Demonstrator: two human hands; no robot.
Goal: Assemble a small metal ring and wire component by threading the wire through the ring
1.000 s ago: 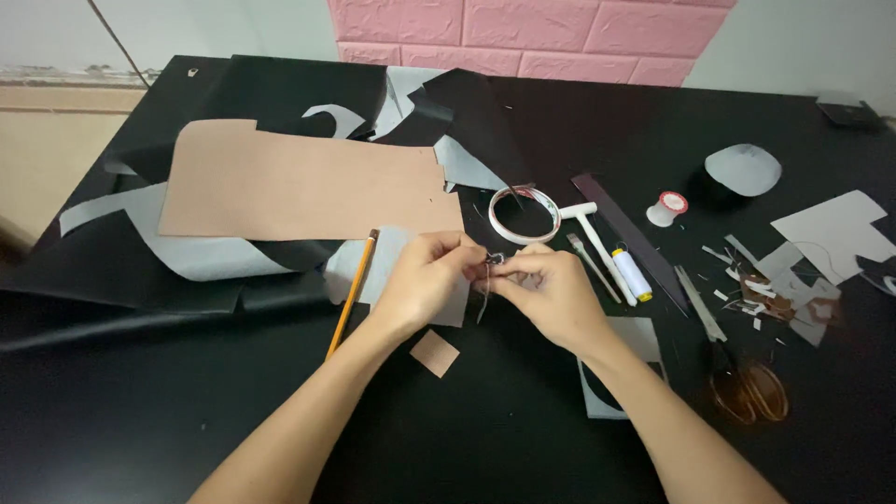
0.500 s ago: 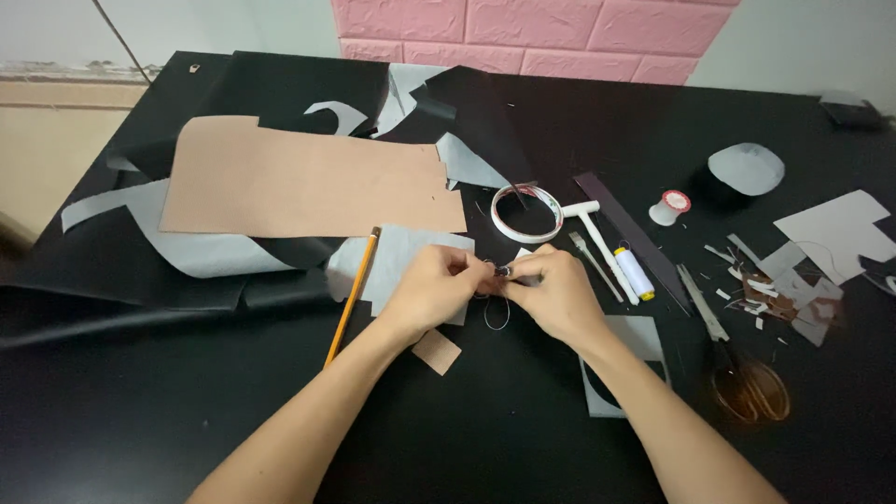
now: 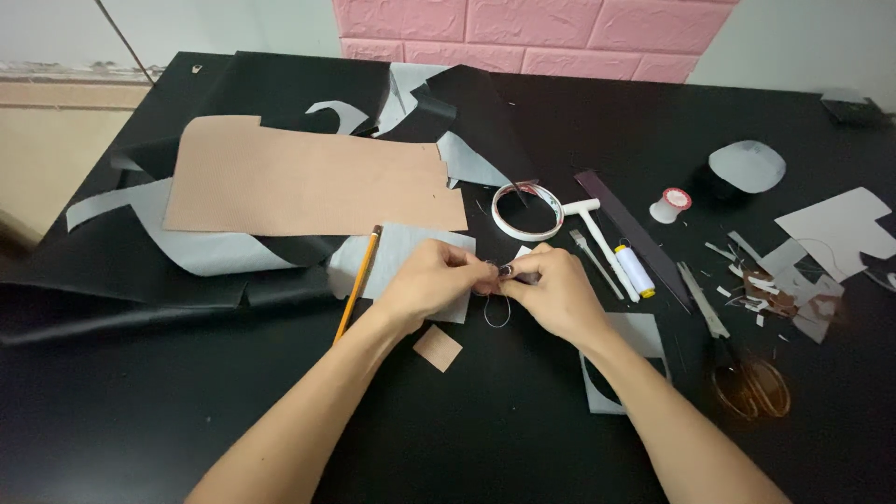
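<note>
At mid desk (image 3: 140,411), both hands, left hand (image 3: 431,282) and right hand (image 3: 553,294), pinch a small dark piece (image 3: 509,273) with looped thread (image 3: 497,311); next needs a gentle, steady pull.

My hands (image 3: 495,285) meet near the middle of the counter (image 3: 140,420), pinching a small piece (image 3: 509,272) with a thread loop (image 3: 497,313) hanging below it. Left of them lies a pencil (image 3: 357,283); behind that, a big sheet (image 3: 308,182). A scrap (image 3: 437,348) lies just before my left hand. Behind my right hand sits a tape ring (image 3: 527,212), and right of it a T-tool (image 3: 602,238), a spool (image 3: 669,205), then scissors (image 3: 737,359) nearer me.
</note>
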